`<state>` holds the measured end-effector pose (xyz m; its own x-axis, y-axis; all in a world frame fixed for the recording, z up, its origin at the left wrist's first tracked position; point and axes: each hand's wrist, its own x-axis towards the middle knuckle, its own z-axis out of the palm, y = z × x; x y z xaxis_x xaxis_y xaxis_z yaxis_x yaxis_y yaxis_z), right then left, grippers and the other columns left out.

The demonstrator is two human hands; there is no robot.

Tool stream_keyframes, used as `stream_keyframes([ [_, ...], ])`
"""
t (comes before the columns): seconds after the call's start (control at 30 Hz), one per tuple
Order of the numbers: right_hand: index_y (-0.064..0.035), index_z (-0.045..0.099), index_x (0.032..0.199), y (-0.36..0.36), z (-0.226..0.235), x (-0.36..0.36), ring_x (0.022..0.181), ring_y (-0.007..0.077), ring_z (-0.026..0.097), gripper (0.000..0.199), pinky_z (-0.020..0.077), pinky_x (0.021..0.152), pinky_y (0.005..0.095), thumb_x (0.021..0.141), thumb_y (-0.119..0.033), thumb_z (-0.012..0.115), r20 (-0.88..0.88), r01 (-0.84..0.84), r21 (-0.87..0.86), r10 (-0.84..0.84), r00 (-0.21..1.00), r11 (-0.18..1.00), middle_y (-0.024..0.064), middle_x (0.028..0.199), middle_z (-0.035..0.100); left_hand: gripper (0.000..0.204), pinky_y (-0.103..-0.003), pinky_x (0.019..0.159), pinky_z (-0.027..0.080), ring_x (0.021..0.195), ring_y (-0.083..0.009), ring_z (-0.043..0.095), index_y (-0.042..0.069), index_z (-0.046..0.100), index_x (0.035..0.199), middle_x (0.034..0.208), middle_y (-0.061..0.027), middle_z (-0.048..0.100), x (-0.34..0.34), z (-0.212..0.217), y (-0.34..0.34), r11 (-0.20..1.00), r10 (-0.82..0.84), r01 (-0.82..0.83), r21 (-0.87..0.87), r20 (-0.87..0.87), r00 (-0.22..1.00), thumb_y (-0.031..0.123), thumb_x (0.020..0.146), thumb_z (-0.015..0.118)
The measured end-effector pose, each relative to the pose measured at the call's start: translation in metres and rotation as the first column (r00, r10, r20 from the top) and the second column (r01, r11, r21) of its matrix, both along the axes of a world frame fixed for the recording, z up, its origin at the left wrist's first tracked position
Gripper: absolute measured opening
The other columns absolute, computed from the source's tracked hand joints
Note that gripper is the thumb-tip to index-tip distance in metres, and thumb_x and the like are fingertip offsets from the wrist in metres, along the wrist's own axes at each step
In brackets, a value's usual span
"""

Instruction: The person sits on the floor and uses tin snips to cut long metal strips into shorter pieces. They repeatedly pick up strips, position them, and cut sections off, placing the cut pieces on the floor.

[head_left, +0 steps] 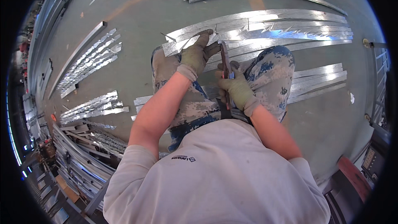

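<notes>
A gloved left hand presses its fingers down on the end of a shiny metal strip lying on the floor ahead of the person's knees. The gloved right hand has its fingers wrapped tight around the handles of what appear to be red-handled snips, blades pointing toward the strip. More cut strips lie to the left.

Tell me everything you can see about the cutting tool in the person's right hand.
The snips are a slim hand tool with dark, reddish-looking blades and handles, seemingly metal. They point away from the person, tip reaching the shiny metal strip on the floor. The gloved right hand grips the handles over the knee; the gloved left hand presses the strip beside the blades. Whether the blades are open is unclear.
</notes>
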<state>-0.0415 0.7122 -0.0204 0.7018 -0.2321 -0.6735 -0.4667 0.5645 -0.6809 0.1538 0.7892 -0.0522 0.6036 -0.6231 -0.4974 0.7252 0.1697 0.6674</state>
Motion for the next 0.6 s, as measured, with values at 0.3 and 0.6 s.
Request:
stream_keyframes([
  [0.3, 0.0040, 0.048, 0.151, 0.007, -0.001, 0.027, 0.121, 0.0504, 0.073, 0.065, 0.0587, 0.106, 0.0527, 0.095, -0.017, 0.076, -0.515, -0.537, -0.699, 0.189, 0.836, 0.473, 0.0349, 0.123, 0.075, 0.041, -0.040, 0.096, 0.072, 0.108, -0.0270, 0.079, 0.002, 0.065, 0.149, 0.140, -0.0116, 0.069, 0.005, -0.003, -0.002, 0.999, 0.009, -0.004, 0.051, -0.101, 0.995, 0.026, 0.117, 0.067],
  [0.6, 0.0080, 0.037, 0.160, 0.002, 0.021, 0.046, 0.139, 0.0516, 0.066, 0.096, 0.0550, 0.118, 0.0526, 0.095, -0.041, 0.087, -0.717, -0.725, -0.568, 0.199, 0.668, 0.388, 0.0407, 0.148, 0.064, 0.041, -0.039, 0.097, 0.072, 0.109, -0.0308, 0.080, 0.006, 0.067, 0.150, 0.132, -0.0186, 0.073, 0.015, -0.023, -0.008, 0.993, -0.062, 0.072, 0.091, -0.100, 0.993, 0.031, 0.118, 0.064],
])
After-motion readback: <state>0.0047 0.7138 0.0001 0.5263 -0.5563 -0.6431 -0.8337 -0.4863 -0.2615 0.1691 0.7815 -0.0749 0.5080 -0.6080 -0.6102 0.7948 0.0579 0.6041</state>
